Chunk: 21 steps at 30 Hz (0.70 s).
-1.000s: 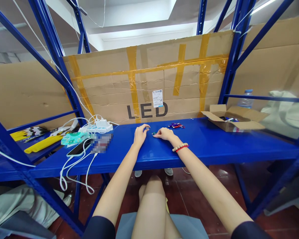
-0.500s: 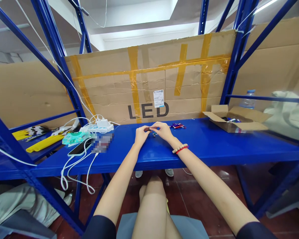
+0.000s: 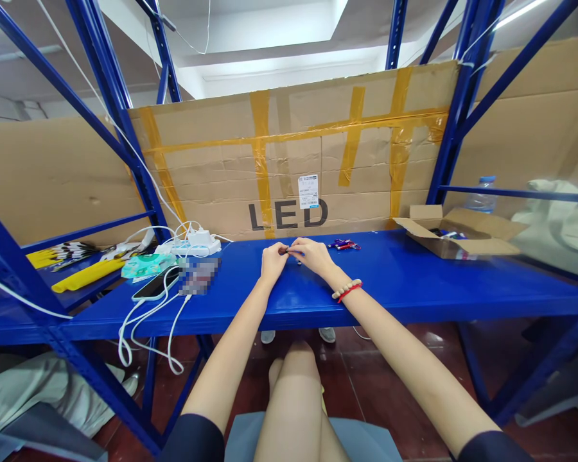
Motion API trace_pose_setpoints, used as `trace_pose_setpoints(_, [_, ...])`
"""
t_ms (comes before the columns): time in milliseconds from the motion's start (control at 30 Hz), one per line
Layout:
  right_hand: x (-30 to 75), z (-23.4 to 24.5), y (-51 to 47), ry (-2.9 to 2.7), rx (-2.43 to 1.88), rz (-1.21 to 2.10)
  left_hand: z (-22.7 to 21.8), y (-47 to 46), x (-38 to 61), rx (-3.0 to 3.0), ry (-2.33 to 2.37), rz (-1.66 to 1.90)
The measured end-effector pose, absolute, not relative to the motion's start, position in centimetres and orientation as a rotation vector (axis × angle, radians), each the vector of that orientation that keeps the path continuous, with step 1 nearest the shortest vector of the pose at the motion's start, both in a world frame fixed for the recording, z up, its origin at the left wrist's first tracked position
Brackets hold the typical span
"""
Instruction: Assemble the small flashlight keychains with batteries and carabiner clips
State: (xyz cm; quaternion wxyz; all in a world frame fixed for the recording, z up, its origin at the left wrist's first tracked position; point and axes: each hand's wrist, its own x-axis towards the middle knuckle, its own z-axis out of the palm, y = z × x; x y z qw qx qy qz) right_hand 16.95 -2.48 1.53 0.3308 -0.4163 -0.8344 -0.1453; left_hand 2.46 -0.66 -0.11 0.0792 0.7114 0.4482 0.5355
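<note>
My left hand [image 3: 272, 260] and my right hand [image 3: 313, 255] meet over the middle of the blue shelf [image 3: 404, 276]. Their fingertips pinch a small dark part [image 3: 284, 250] between them; it is too small to name. The right wrist wears a bead bracelet with a red cord [image 3: 347, 289]. A little heap of small red and blue parts [image 3: 344, 244] lies just right of my right hand, near the cardboard back wall.
An open cardboard box [image 3: 455, 232] with parts sits at the right. On the left lie a phone [image 3: 155, 284] with white cables [image 3: 139, 324], a white power strip [image 3: 195, 244], a teal packet [image 3: 147, 265] and yellow items [image 3: 84, 276]. A water bottle [image 3: 481, 196] stands far right.
My right hand rose from the shelf and came left to meet my left hand; both now pinch the small part together. The camera tilted slightly.
</note>
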Motion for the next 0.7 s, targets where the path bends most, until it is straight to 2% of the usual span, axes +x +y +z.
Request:
trace_pose_setpoints(267, [16.8, 1.5, -2.6, -2.285, -1.126, -0.483, -0.1, -1.0, 2.2, 2.248, 1.405, 1.481])
trace_pose_setpoints(467, [17.6, 1.6, -2.3, -2.080, -1.213, -0.294, -0.3, -0.5, 2.1, 2.173, 1.325, 1.617])
trace_pose_setpoints(700, [18.1, 1.4, -2.2, -2.150, -1.562, -0.107, -0.4, -0.1, 2.2, 2.138, 1.261, 1.667])
